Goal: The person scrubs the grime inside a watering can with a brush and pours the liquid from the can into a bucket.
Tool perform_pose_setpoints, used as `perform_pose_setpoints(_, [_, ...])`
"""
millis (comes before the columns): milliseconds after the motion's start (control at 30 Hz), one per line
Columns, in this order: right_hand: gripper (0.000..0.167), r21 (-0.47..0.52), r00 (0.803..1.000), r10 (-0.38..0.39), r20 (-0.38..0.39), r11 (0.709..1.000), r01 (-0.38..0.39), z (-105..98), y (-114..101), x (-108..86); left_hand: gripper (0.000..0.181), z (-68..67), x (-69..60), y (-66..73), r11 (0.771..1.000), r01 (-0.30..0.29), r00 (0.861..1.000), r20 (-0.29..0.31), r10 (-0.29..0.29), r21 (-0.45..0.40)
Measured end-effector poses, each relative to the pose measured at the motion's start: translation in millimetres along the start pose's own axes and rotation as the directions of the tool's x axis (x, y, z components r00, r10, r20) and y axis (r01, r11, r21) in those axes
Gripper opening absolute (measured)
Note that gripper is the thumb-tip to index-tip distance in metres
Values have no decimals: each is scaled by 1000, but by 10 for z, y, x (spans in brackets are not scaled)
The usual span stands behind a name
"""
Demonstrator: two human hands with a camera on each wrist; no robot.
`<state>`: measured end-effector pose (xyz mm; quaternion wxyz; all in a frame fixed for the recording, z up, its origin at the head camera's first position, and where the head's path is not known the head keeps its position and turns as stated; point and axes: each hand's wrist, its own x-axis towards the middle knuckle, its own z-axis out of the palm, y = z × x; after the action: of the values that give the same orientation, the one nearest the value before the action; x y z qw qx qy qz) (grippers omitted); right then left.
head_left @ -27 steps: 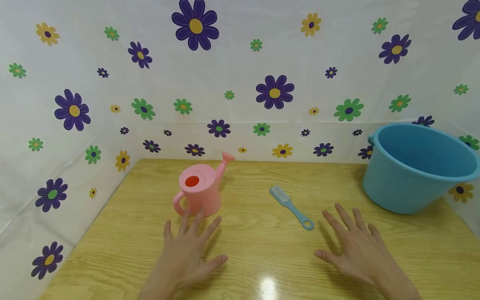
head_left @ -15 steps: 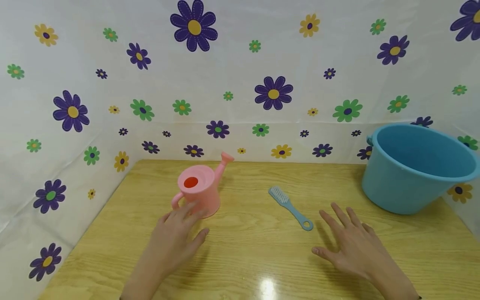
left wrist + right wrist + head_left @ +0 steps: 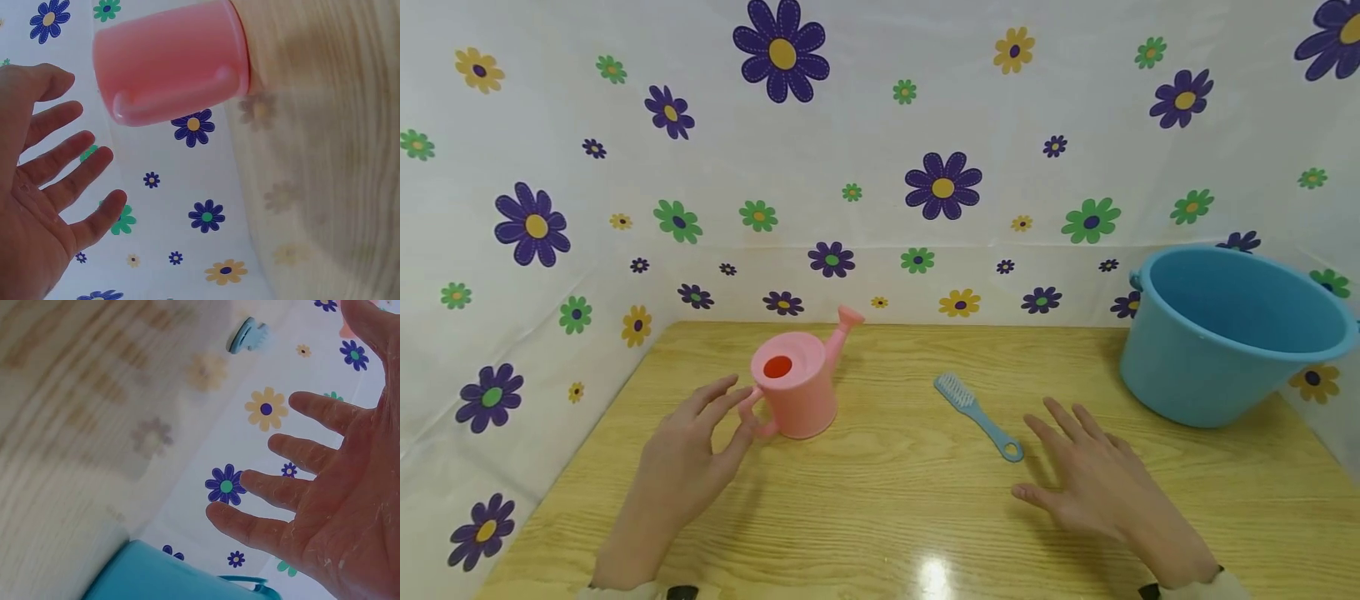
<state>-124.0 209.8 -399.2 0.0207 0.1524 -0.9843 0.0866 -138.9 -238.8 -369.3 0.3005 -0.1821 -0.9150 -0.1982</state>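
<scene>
A pink watering can [image 3: 805, 400] stands upright on the wooden table, its spout to the right and its handle toward my left hand [image 3: 681, 467]. In the left wrist view, a gap separates the spread fingers of that hand [image 3: 44, 181] from the can's handle [image 3: 178, 100]. My right hand [image 3: 1097, 483] hovers over the table with fingers spread, holding nothing. Left of it lies a blue brush [image 3: 981, 419], bristle end pointing up and left. The right wrist view shows the open palm [image 3: 337, 506] with the brush [image 3: 249, 336] beyond the fingers.
A large blue bucket [image 3: 1195, 375] stands at the right of the wooden table [image 3: 880, 517], and its side [image 3: 169, 578] shows low in the right wrist view. White sheeting [image 3: 865, 133] with printed flowers rises behind the table and along its sides.
My left hand has moved left, from in front of the watering can to beside its handle. My right hand has shifted slightly left. Can, brush and bucket rest in the same places.
</scene>
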Motion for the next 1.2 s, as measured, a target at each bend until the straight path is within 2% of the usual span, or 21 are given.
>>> perform_pose_setpoints(100, [84,15,1000,-12,16,1000,12,-14,-24,44,35,19,-32,-19,997,70,997,32,-69,-17])
perform_pose_setpoints(167, [83,16,1000,-20,24,1000,20,-16,-38,77,37,31,-52,-25,990,141,987,80,-139,-23])
perform_pose_setpoints(233, [82,15,999,-23,36,1000,22,-12,-52,111,41,36,-62,-28,974,228,963,153,-223,-17])
perform_pose_setpoints(333, [79,11,998,-34,45,999,33,1,-67,156,46,46,-59,-51,942,336,908,257,-331,23])
perform_pose_setpoints(400, [77,11,998,-44,47,999,44,4,-73,177,50,63,-54,-74,926,374,878,303,-370,46])
perform_pose_setpoints(433, [76,10,998,-49,46,999,49,5,-73,185,52,77,-53,-90,923,381,871,315,-377,51])
perform_pose_setpoints(500, [73,7,997,-61,40,998,61,10,-68,204,55,110,-51,-122,922,384,866,327,-379,51])
perform_pose_setpoints(733, [71,32,995,-65,71,997,63,49,-59,279,56,245,-24,-232,921,389,876,311,-367,-7])
perform_pose_setpoints(933, [71,37,993,-66,101,997,62,100,-47,317,30,388,10,-267,919,386,893,286,-349,-84])
perform_pose_setpoints(1000, [70,39,992,-71,101,997,67,112,-38,334,24,426,30,-257,913,393,894,279,-352,-109])
perform_pose_setpoints(1067, [68,42,992,-78,100,996,74,120,-28,353,23,454,58,-238,901,414,885,289,-365,-130])
perform_pose_setpoints(1200, [65,47,991,-96,88,995,92,127,-19,390,29,490,120,-208,868,474,854,319,-412,-148])
